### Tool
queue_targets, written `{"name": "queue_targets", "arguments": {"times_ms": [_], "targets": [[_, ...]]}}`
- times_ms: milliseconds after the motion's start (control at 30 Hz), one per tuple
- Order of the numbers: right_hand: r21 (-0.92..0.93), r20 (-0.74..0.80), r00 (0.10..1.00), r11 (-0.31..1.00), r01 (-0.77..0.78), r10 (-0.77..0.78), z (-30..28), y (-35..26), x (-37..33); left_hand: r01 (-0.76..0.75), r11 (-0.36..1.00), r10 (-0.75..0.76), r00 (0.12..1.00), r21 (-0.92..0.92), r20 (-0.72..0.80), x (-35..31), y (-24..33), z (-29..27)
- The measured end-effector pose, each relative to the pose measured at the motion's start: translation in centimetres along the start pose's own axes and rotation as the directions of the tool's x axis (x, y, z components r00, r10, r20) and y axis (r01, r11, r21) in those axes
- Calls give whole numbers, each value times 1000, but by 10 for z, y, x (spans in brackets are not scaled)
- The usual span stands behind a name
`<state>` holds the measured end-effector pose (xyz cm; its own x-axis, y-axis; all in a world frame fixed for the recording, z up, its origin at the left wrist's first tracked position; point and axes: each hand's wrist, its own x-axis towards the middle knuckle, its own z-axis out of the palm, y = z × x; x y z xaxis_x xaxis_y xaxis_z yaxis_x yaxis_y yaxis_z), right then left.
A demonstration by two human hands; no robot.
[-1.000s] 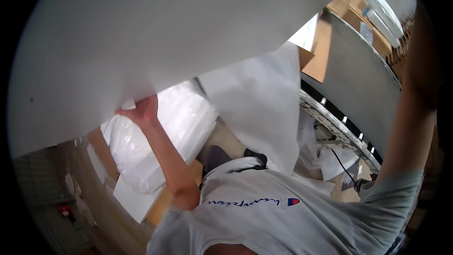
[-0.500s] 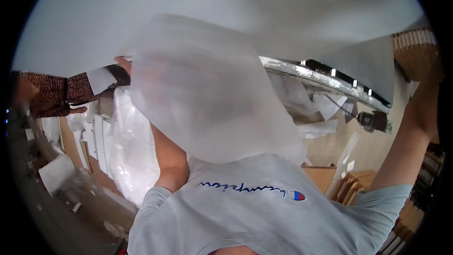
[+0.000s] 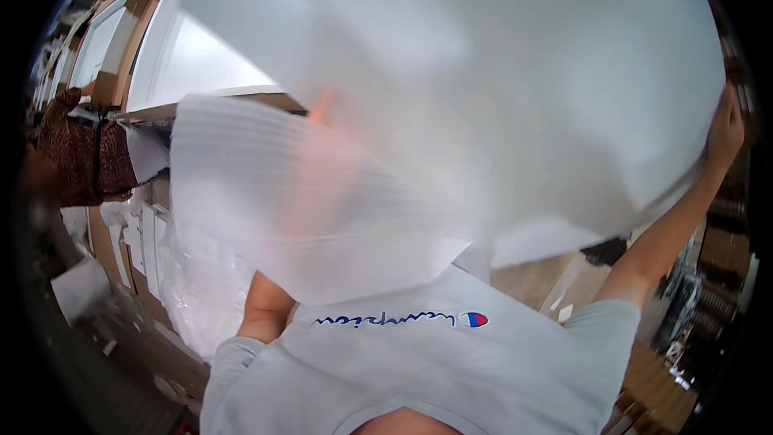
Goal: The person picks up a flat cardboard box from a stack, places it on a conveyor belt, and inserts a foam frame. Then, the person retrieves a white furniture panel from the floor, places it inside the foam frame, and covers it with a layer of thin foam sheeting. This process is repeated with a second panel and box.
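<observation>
A broad white sheet (image 3: 499,113), smooth and slightly bowed, fills the upper view in front of me. My right hand (image 3: 727,130) is closed on its right edge. Over my left forearm hangs a translucent white foam sheet (image 3: 241,169), which reaches down to my chest; I cannot tell whether it is a fold of the large one. Through it, my left hand (image 3: 324,109) shows blurred at the left edge of the large sheet. One finger stands out above the foam, and the grip itself is hidden.
At the far left stand white panels with brown cardboard (image 3: 193,64). A person in dark patterned clothing (image 3: 84,153) is nearby on the left. Clear plastic wrapping (image 3: 197,298) lies by my left elbow. Stacked brown boards (image 3: 660,387) are at the lower right.
The large white sheet has swung right and down, uncovering the panels on the left. The left hand has moved right, and the right hand now shows at the sheet's edge.
</observation>
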<state>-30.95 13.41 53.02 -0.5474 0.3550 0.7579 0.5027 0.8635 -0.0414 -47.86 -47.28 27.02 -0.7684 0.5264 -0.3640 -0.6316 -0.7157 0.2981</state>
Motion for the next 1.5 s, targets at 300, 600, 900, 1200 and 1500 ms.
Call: {"name": "queue_targets", "arguments": {"times_ms": [300, 600, 900, 1200, 1500], "targets": [[-110, 404, 735, 826, -553, 545, -36, 172, -220, 310, 912, -326, 945, 268, 18, 49, -144, 29], [-343, 563, 512, 747, -570, 649, 27, 191, -325, 438, 770, -456, 886, 463, -81, 89, -173, 33], [-336, 605, 508, 775, -536, 613, 189, 177, -308, 426, 734, -410, 899, 529, -154, 115, -162, -7], [-456, 499, 692, 837, -301, 521, 306, 157, -222, 466, 751, -287, 869, 468, -404, -24, -97, -88], [366, 681, 657, 928, 77, -323, 256, -166, -342, 413, 854, -199, 822, 318, -534, -168, -47, -179]]}}
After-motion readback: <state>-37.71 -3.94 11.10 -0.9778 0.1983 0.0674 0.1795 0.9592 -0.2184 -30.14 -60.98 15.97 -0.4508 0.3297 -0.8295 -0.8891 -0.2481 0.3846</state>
